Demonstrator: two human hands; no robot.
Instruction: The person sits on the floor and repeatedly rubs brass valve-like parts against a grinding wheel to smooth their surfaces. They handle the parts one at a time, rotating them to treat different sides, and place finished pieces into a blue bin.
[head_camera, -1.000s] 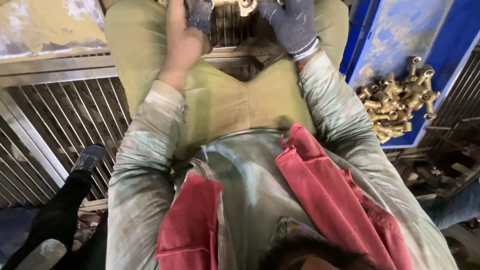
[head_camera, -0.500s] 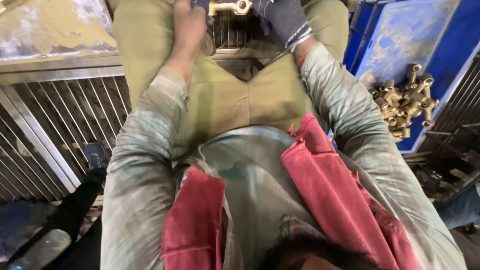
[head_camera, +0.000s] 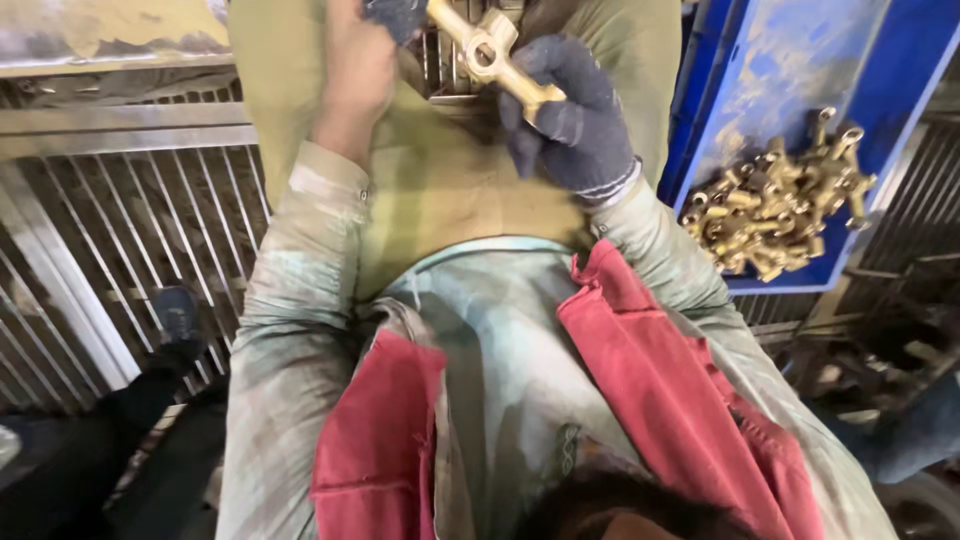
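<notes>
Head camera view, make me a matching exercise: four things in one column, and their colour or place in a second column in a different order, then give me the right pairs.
Column one:
1. brass fitting
2. right hand
3. tray
4. pile of brass parts

Column two:
A. blue, at the right of the view
B. wearing a dark knitted glove
C. lying in the tray's lower corner
D. held up between both hands, above the lap

Pairs: 1-D, 2-B, 3-A, 4-C
</notes>
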